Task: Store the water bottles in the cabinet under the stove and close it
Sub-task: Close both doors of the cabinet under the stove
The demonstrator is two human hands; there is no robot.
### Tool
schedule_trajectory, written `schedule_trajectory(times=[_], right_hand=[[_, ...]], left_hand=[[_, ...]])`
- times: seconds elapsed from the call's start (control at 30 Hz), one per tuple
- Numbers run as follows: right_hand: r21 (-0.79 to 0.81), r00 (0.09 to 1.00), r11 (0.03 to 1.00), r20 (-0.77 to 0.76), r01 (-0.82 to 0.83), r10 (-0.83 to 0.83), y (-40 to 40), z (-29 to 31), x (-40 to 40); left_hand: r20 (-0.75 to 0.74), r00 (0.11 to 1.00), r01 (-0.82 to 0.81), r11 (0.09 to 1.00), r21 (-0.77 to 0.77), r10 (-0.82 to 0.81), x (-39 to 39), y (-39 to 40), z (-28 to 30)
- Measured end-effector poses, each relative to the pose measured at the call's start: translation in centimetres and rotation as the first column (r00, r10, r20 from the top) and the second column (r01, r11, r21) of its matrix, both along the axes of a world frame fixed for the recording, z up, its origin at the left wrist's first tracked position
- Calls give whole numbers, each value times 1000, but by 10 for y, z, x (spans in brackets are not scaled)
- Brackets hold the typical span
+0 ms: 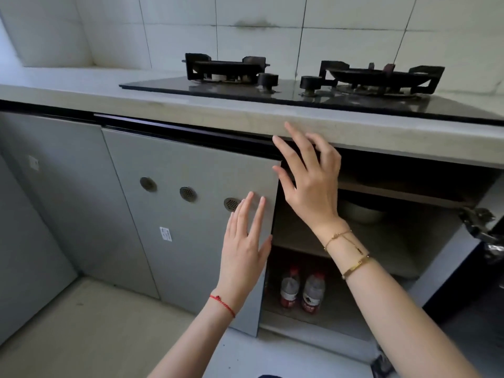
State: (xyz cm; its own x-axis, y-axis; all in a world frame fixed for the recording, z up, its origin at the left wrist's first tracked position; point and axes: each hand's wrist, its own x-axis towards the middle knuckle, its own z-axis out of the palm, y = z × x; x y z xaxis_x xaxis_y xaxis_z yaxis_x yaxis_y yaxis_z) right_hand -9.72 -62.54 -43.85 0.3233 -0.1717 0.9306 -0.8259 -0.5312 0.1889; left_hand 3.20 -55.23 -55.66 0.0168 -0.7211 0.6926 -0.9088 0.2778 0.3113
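Two water bottles (301, 291) stand on the cabinet's bottom shelf at lower centre of the frame, partly dim; their red labels carry writing too blurred to read. A third may sit behind the door edge, but I cannot tell. A pale bowl (361, 211) on the middle shelf is half hidden by the right wrist. The small sticker (165, 233) on the grey cabinet door (191, 214) is illegible. The left hand (245, 249) lies flat, fingers apart, on the door near its free edge. The right hand (308, 175) is spread open, fingertips at the door's upper corner, holding nothing.
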Motion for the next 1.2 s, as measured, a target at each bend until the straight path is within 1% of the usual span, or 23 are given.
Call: schedule_trajectory(times=[0.13,0.23,0.33,0.47,0.63,0.73,0.83,0.97,1.1,1.2], right_hand=[[-88,997,994,46,71,-67,-7,-3,5],[-126,992,985,57,119,-113,-9,-5,6],[-149,991,980,63,129,-121,-12,-7,6],[-187,989,972,66,142,-131,-17,-11,6],[-207,988,970,107,129,-109,-23,-19,10],[-187,987,977,143,99,-73,-25,-22,11],[-152,989,986,139,71,-50,-24,-22,10],[-53,990,998,143,25,-17,-15,-17,8],[28,993,1000,119,-1,-2,-6,-11,3],[69,995,998,102,7,-14,0,-14,0]], left_hand=[[12,1000,-2,999,43,1,1,-8,6],[22,1000,-12,998,67,10,0,-10,6],[28,1000,-8,997,70,6,0,-11,5],[34,999,-9,999,51,7,3,-14,2],[45,999,-11,1000,-18,11,9,-20,-2],[35,999,-6,997,-72,9,11,-26,-7],[-21,1000,-4,995,-95,2,11,-29,-7],[-123,992,10,999,-33,-14,6,-17,7],[-109,994,7,999,40,-2,4,-6,21],[-102,995,10,999,48,-5,4,-6,22]])
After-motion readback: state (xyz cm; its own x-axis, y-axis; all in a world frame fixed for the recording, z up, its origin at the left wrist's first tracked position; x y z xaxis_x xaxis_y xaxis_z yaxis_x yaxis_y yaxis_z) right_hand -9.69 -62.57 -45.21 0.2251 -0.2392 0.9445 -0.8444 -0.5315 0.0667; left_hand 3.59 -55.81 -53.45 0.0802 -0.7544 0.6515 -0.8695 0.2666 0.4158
